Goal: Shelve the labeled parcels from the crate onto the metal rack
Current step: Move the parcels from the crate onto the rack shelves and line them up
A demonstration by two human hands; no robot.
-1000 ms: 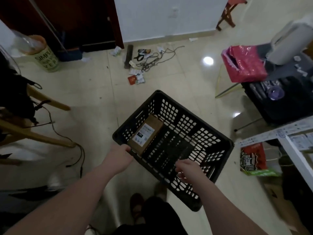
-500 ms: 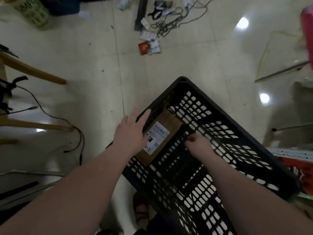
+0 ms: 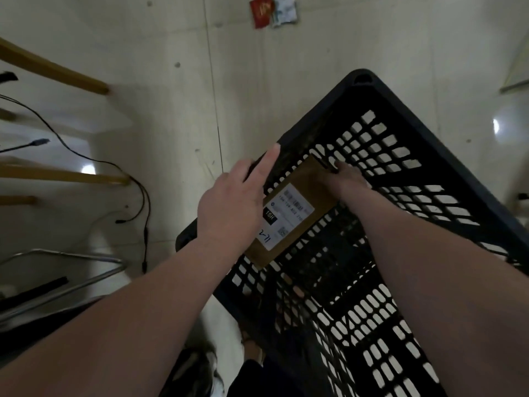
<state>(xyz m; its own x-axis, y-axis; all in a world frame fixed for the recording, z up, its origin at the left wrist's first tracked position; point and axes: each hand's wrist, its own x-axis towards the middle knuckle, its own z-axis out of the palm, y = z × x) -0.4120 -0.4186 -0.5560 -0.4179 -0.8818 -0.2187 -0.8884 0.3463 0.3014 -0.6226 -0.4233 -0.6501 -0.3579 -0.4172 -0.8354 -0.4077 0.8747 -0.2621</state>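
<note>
A black perforated plastic crate stands on the tiled floor below me. Inside it, against the left wall, lies a brown cardboard parcel with a white label marked by hand. My left hand lies over the parcel's left edge, index finger straight along the crate wall; its other fingers are hidden. My right hand reaches into the crate and curls its fingers round the parcel's far right end. The metal rack is out of view.
Wooden legs and a black cable lie to the left on the floor. A metal tube frame sits at the lower left. A red packet and scraps lie at the top. My shoe is below the crate.
Both hands left the crate's near rim and went inside. The left hand settled on the parcel's left edge, the right hand moved to its far end. The view dropped closer to the crate.
</note>
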